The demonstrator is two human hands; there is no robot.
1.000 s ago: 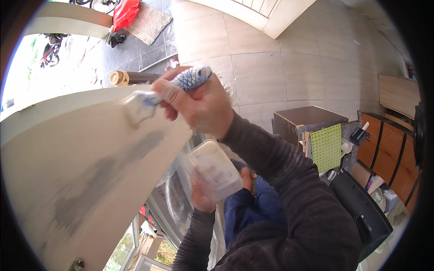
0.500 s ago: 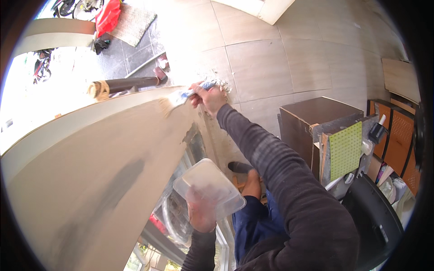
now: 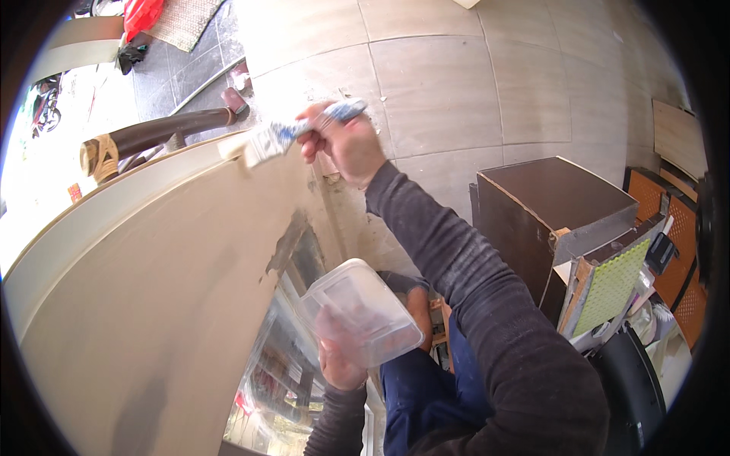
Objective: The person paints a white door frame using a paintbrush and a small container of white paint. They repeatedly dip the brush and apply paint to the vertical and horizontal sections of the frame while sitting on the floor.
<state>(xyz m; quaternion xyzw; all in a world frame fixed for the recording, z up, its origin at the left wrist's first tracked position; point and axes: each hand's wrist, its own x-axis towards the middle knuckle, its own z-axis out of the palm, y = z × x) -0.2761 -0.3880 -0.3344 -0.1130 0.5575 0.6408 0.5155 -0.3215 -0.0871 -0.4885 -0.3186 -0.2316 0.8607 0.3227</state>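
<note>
My right hand grips the blue-and-white handle of a wide paintbrush. Its pale bristles lie at the top edge of a beige wall panel, close to the white ledge; whether they touch is hard to tell. Lower down, my left hand supports a translucent plastic tub from beneath, with the fingers showing blurred through its bottom. What the tub contains, if anything, I cannot make out. Grey smudges and a rough chipped patch mark the panel.
A brown cabinet stands at the right beside a green dotted board and a black chair. Beyond the panel's far edge lies a dark round post. Below the panel is a window.
My right hand has carried the brush leftward and slightly up, to the panel's ledge. The view has shifted, and the tub is turned a little in my left hand.
</note>
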